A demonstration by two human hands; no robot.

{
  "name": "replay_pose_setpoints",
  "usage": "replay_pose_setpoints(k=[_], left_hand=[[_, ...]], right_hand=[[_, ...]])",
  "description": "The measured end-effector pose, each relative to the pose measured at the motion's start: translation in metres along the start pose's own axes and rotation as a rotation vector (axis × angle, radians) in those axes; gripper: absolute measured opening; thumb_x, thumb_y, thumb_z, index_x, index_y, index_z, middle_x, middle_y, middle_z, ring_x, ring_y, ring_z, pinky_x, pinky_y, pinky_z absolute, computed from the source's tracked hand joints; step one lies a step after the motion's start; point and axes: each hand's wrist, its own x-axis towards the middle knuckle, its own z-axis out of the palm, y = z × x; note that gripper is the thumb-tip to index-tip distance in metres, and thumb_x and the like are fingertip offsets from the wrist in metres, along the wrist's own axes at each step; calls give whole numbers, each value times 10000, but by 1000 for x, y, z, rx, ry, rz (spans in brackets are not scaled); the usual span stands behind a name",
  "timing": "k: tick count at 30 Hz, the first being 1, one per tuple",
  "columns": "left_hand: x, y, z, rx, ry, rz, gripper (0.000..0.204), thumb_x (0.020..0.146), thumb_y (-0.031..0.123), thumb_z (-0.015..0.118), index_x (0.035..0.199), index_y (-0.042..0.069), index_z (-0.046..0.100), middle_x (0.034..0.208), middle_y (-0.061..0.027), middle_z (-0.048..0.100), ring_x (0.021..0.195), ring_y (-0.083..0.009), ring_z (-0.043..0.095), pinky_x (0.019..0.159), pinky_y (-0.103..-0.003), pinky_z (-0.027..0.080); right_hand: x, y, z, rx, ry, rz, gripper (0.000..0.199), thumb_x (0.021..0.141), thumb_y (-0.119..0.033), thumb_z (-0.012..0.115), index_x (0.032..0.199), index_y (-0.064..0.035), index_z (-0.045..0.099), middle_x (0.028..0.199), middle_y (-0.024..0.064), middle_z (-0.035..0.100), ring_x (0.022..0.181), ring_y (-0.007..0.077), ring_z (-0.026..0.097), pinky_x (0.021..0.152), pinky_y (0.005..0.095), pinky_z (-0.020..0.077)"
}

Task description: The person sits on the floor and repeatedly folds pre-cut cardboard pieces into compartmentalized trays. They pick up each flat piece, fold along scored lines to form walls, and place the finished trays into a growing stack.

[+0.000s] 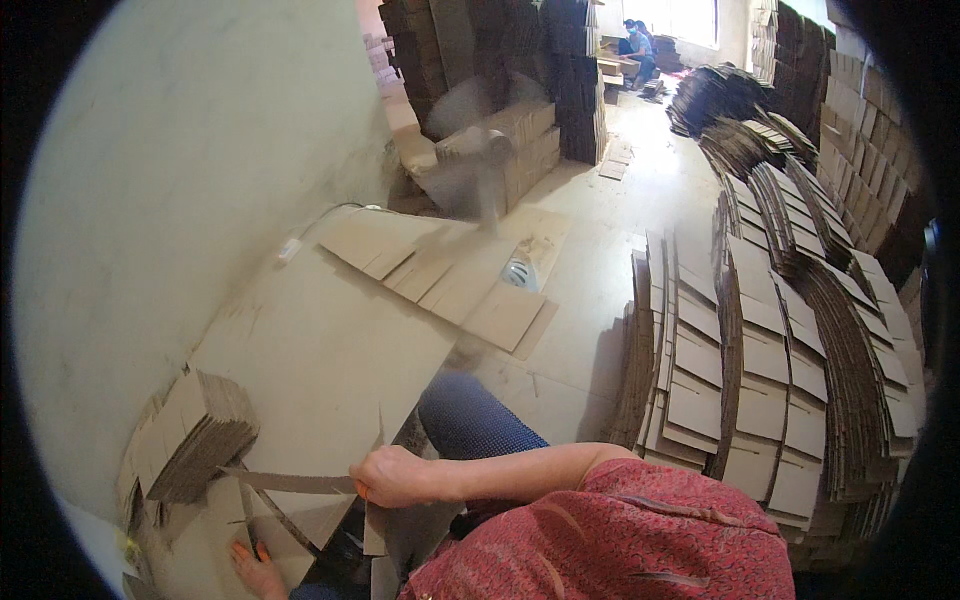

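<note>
- Brown cardboard strip spans the lower left of the frame; our right hand looks closed round its right end.
- Our left hand, at the bottom edge, lies open, fingers spread on a pale surface.
- If we pull the strip unevenly, it could bend or tear.
- Its free end sits near the cardboard stack; a careless swing could knock that askew.

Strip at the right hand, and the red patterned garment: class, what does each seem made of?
Strip: probably cardboard, matte brown, judging by its stiff, straight length. Red patterned garment: likely thin fabric, matte, given its soft folds; fibre unclear.
</note>
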Motion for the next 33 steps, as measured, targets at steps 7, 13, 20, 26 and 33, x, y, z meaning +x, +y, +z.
replay_pose_setpoints(k=[7,13,20,26,33], left_hand=[[3,-36,36,194,85,47,636,958,439,424,1374,-42,383,1391,-232,428,1249,-365,444,1024,-441,392],[-4,-13,12,183,-32,-9,588,978,402,398,1386,-21,374,1430,-209,386,1265,-350,430,1022,-439,394],[-2,-22,21,208,-22,-35,556,991,390,353,1394,9,376,1435,-173,393,1274,-324,423,1033,-427,386],[-1,-42,38,264,51,14,510,994,340,349,1371,3,415,1417,-178,416,1262,-316,438,1020,-421,404],[2,-22,26,188,42,14,483,1004,293,323,1351,-25,433,1381,-196,451,1229,-322,465,992,-423,432]], right_hand=[[1,-6,2,17,-8,-40,109,771,-125,572,777,-23,611,688,201,623,688,405,628,612,484,490],[0,-1,5,10,6,-34,89,779,-113,567,775,-30,599,679,195,617,681,404,622,592,483,479],[-1,-3,2,21,-12,-59,89,783,-117,566,780,-37,603,682,194,620,673,404,625,584,475,483],[4,-11,5,32,-77,15,121,760,-134,588,805,-32,636,727,192,643,731,392,640,635,482,496],[0,-2,11,-12,1,0,138,773,-146,579,794,-17,623,707,203,629,701,410,624,615,490,488]])
